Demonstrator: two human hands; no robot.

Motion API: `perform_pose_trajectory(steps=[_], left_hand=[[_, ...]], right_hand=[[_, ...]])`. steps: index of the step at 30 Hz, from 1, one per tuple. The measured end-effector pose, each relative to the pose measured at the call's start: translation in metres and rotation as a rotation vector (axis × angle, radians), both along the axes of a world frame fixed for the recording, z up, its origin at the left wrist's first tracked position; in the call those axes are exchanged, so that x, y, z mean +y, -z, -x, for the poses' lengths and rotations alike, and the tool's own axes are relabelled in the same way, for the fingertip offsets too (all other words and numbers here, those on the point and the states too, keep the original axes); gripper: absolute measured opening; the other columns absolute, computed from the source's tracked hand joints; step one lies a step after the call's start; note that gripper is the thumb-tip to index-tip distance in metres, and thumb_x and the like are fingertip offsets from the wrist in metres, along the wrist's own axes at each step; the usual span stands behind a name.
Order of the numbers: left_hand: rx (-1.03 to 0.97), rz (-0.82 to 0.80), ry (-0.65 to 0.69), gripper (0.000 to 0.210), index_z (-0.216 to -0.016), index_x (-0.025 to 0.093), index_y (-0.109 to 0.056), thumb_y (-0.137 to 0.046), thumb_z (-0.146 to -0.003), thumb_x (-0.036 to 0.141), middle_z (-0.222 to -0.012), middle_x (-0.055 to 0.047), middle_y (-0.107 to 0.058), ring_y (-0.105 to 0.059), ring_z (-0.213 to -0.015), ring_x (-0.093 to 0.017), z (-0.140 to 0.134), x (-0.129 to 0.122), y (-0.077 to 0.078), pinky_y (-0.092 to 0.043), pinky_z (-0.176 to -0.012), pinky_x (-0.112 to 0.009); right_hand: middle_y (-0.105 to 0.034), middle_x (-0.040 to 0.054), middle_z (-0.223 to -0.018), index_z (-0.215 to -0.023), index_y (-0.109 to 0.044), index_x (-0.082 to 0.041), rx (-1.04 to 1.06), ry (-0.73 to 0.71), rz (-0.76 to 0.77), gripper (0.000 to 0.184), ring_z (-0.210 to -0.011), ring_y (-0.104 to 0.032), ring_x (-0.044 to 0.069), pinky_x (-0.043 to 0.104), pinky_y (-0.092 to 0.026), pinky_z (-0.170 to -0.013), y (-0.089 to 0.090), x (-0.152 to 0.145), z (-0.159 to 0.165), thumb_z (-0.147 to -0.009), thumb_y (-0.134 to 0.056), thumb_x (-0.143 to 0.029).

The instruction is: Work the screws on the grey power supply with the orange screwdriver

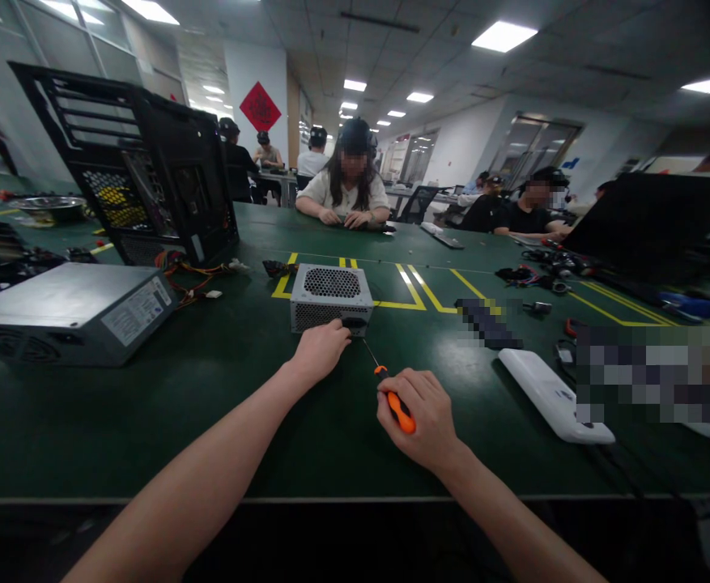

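A grey computer power supply [331, 301] with a honeycomb vent on top sits on the green table. My left hand [323, 350] rests against its near face, fingers bent near the black socket; whether they grip anything there is hidden. In my right hand [423, 414] is an orange-and-black screwdriver [401, 411], its handle wrapped by my fingers. The thin shaft points up and left, its tip close to the lower right corner of the power supply. I cannot tell whether the tip touches it. Dark cables [278, 268] lie behind the unit's left side.
A second, larger power supply [66, 316] lies left, before a black computer case [166, 178]. To the right are a white elongated device [549, 397], loose cables [554, 263] and a black panel-like object [664, 231]. A co-worker [346, 182] sits across the table [209, 437].
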State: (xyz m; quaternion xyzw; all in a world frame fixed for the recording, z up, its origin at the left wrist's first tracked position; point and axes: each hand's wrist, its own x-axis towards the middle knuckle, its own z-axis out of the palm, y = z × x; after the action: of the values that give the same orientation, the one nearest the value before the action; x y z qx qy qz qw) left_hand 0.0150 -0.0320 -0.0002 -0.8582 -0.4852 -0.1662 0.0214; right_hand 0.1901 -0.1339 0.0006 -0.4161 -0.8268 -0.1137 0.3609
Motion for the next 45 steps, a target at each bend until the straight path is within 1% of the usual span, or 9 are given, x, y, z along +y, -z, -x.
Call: perform_pose_trajectory(steps=[4,10,14,16,19,21,24,29,45], left_hand=[[-0.027,0.045,-0.005,0.022,-0.096,0.023,-0.063,-0.045,-0.085,0.028,-0.098,-0.005,-0.058,-0.058,-0.083,-0.018,0.0,0.003,0.005,-0.041,-0.063,-0.026],[-0.143,0.062,0.018,0.018,-0.087,0.023,-0.065,-0.048,-0.083,0.026,-0.094,-0.005,-0.058,-0.059,-0.08,-0.019,0.0,0.005,0.01,-0.041,-0.064,-0.028],[-0.339,0.101,-0.014,0.015,-0.082,0.021,-0.065,-0.051,-0.081,0.025,-0.091,-0.005,-0.06,-0.057,-0.078,-0.018,-0.003,0.006,0.01,-0.041,-0.065,-0.027],[-0.578,0.239,-0.045,0.014,-0.081,0.019,-0.065,-0.054,-0.079,0.028,-0.084,-0.004,-0.061,-0.056,-0.069,-0.015,-0.006,0.008,0.012,-0.041,-0.06,-0.025],[-1.061,0.657,-0.09,0.017,-0.082,0.015,-0.064,-0.057,-0.077,0.03,-0.072,-0.002,-0.059,-0.048,-0.052,-0.007,-0.011,0.011,0.013,-0.035,-0.046,-0.019],[-1.357,0.924,-0.123,0.015,-0.081,0.013,-0.064,-0.06,-0.075,0.026,-0.07,-0.002,-0.057,-0.043,-0.047,-0.003,-0.015,0.011,0.01,-0.029,-0.04,-0.015],[-1.595,1.148,-0.11,0.011,-0.077,0.01,-0.063,-0.064,-0.072,0.019,-0.073,-0.002,-0.057,-0.039,-0.045,0.0,-0.017,0.007,0.003,-0.023,-0.036,-0.011],[-1.657,1.25,-0.041,0.01,-0.077,0.008,-0.064,-0.066,-0.071,0.016,-0.077,-0.003,-0.058,-0.037,-0.043,0.002,-0.016,0.003,-0.001,-0.022,-0.032,-0.007],[-1.717,1.268,-0.115,0.007,-0.075,0.007,-0.064,-0.065,-0.072,0.013,-0.072,-0.004,-0.058,-0.044,-0.046,0.001,-0.017,0.002,-0.005,-0.029,-0.032,-0.006]], right_hand=[[-0.055,0.0025,-0.071,-0.078,-0.056,-0.016,-0.002,-0.013,0.005,0.006,-0.066,-0.05,0.013,0.029,-0.036,-0.065,0.0,0.0,0.001,-0.076,-0.051,-0.018],[-0.055,0.0025,-0.07,-0.077,-0.056,-0.016,-0.003,-0.021,0.014,0.006,-0.066,-0.05,0.013,0.029,-0.037,-0.065,-0.001,-0.001,0.002,-0.076,-0.05,-0.018],[-0.055,0.0022,-0.069,-0.078,-0.056,-0.016,0.014,-0.042,-0.023,0.005,-0.065,-0.05,0.013,0.029,-0.037,-0.064,-0.002,-0.001,0.001,-0.075,-0.052,-0.016],[-0.055,0.002,-0.069,-0.079,-0.055,-0.016,0.031,-0.068,-0.073,0.006,-0.064,-0.05,0.013,0.029,-0.037,-0.063,-0.002,-0.002,0.0,-0.073,-0.053,-0.015],[-0.055,0.0015,-0.068,-0.08,-0.055,-0.017,0.025,-0.11,-0.143,0.009,-0.062,-0.05,0.013,0.029,-0.037,-0.062,-0.002,-0.003,-0.001,-0.071,-0.055,-0.014],[-0.054,0.0012,-0.068,-0.08,-0.055,-0.017,0.006,-0.117,-0.155,0.01,-0.062,-0.049,0.013,0.029,-0.037,-0.062,-0.001,-0.003,-0.002,-0.07,-0.055,-0.015],[-0.054,0.0009,-0.068,-0.08,-0.055,-0.017,-0.011,-0.111,-0.158,0.009,-0.062,-0.049,0.012,0.029,-0.037,-0.062,-0.001,-0.003,-0.002,-0.071,-0.054,-0.016],[-0.054,0.0009,-0.068,-0.079,-0.057,-0.017,-0.034,-0.079,-0.176,0.009,-0.062,-0.05,0.012,0.029,-0.037,-0.063,-0.001,-0.003,0.0,-0.071,-0.054,-0.015],[-0.055,0.0014,-0.07,-0.081,-0.057,-0.017,-0.075,-0.039,-0.191,0.009,-0.064,-0.05,0.012,0.03,-0.037,-0.067,-0.002,-0.002,0.0,-0.072,-0.055,-0.016]])
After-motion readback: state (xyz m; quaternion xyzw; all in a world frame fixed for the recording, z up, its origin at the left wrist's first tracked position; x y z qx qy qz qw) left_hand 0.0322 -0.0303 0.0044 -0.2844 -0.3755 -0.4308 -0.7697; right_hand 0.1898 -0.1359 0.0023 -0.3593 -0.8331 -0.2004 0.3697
